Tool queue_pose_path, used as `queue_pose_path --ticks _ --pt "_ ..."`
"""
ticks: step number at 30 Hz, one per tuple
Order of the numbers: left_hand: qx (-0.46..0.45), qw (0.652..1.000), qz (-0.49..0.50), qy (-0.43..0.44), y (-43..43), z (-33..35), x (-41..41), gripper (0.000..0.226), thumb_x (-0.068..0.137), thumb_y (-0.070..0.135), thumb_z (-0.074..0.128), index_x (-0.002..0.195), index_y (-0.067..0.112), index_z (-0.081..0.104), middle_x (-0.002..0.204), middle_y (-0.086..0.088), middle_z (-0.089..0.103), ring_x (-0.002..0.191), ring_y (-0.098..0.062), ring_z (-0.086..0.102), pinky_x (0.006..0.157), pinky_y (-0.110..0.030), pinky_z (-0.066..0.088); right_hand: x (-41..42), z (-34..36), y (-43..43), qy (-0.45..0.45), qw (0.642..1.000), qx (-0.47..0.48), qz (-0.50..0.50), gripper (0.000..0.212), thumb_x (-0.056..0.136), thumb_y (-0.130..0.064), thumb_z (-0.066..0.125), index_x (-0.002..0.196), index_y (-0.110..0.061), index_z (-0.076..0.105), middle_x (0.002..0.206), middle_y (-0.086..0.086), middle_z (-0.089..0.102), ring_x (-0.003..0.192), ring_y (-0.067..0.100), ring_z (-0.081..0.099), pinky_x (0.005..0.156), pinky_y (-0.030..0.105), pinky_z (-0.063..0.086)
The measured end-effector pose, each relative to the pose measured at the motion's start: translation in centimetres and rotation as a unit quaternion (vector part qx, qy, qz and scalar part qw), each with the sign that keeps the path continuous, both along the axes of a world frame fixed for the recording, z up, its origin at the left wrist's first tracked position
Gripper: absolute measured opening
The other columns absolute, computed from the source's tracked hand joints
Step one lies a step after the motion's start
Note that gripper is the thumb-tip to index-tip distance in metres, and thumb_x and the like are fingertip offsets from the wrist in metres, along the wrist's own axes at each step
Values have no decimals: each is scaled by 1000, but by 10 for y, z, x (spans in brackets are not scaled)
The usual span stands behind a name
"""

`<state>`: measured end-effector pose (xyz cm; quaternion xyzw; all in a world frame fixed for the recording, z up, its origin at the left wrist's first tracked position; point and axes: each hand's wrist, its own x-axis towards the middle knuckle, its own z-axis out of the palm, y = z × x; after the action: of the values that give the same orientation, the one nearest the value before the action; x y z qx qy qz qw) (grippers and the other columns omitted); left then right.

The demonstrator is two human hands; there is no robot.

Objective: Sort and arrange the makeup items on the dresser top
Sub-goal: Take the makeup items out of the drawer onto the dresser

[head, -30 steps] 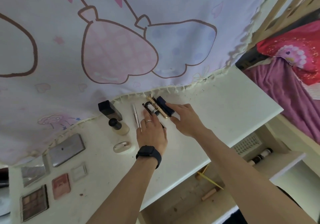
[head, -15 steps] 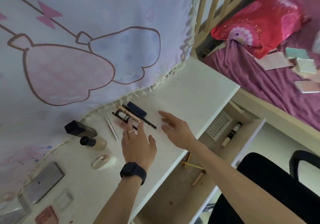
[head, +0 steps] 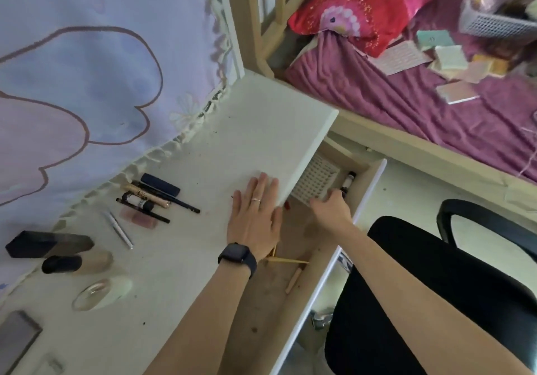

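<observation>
Makeup items lay on the dresser top, left of my hands.
My left hand rested flat, released; my right hand was inside the open drawer, grip hidden.

left hand flat on dresser top | right hand in open drawer by white tray

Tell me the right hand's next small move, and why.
Probably close on the small dark bottle in the open drawer: the right hand is right beside it, while the left hand rests flat on the dresser top.
</observation>
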<state>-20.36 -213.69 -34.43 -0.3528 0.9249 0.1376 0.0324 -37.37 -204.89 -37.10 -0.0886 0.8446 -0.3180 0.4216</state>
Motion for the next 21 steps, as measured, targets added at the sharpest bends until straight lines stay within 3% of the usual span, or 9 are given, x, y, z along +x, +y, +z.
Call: queue_pose_path --ticks 2,5,8,12,17,21 --pt "-11 1000 15 -4 -1 -9 0 59 101 43 14 158 29 6 167 2 3 154 -18 -1 124 -49 9 -8 -15 -24 12 999 44 5 82 91 -45 67 148 -4 24 143 19 41 121 36 51 91 40 49" --pt "-34 999 29 2 -2 -13 -2 57 102 44 15 157 34 5 166 4 8 153 -16 3 122 -46 7 -12 -30 -52 45 991 126 -6 99 85 -46 75 150 -2 15 153 27 20 137 45 31 107 45 39" --pt "-43 999 31 -4 -3 -17 -2 58 102 44 20 157 35 5 166 4 9 153 -16 4 121 -47 5 -12 -40 -63 100 981 165 6 101 86 -35 76 152 -1 7 153 32 19 138 46 28 114 48 33" --pt "-35 999 40 -8 -2 -17 -2 58 101 46 20 156 38 5 166 5 9 153 -17 4 122 -46 6 -25 -38 -65 7 983 175 -53 116 82 -42 80 155 -3 -1 158 26 17 145 39 25 117 45 29" --pt "-21 998 49 -15 -1 -13 -3 57 101 47 18 156 39 6 166 6 10 153 -15 5 123 -48 9 -31 -2 -55 -2 994 85 -71 66 91 -17 59 146 -1 25 152 20 32 131 39 42 101 44 45" --pt "-19 998 57 -9 0 -11 -4 57 101 47 20 156 41 3 166 8 6 153 -12 1 124 -48 10 -32 37 -15 19 999 18 -47 47 100 -22 47 141 -4 35 141 14 44 111 28 53 91 42 50"
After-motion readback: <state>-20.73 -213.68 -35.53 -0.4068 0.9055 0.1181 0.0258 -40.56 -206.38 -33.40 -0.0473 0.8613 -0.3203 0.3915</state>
